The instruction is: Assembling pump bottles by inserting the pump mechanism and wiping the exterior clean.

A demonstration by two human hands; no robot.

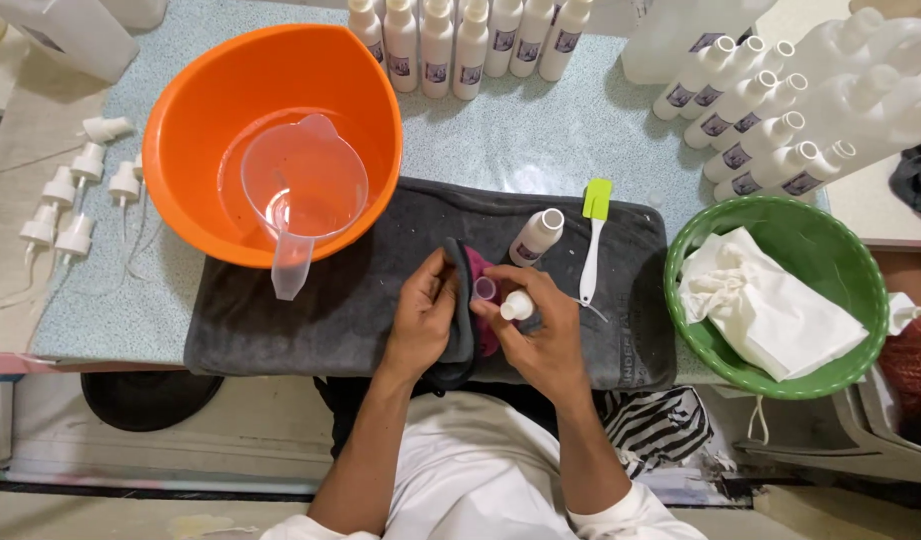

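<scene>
Bright, even light from above; a wide lens bends the edges.

Soft, short shadows sit under the left hand (pixel 424 318) and right hand (pixel 541 335) on the dark towel (pixel 321 300). Left of the hands, the orange basin (pixel 196 120) shows mild glare on its wet floor. The white bottles (pixel 761 130) up and right of the hands are nearly washed out, and they lean outward.

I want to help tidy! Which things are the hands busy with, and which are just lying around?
In use: left hand on the dark cloth; right hand holding a small white bottle.

Lying about: orange bowl, clear jug, green spatula, green basket, white bag, pump tops.
</scene>
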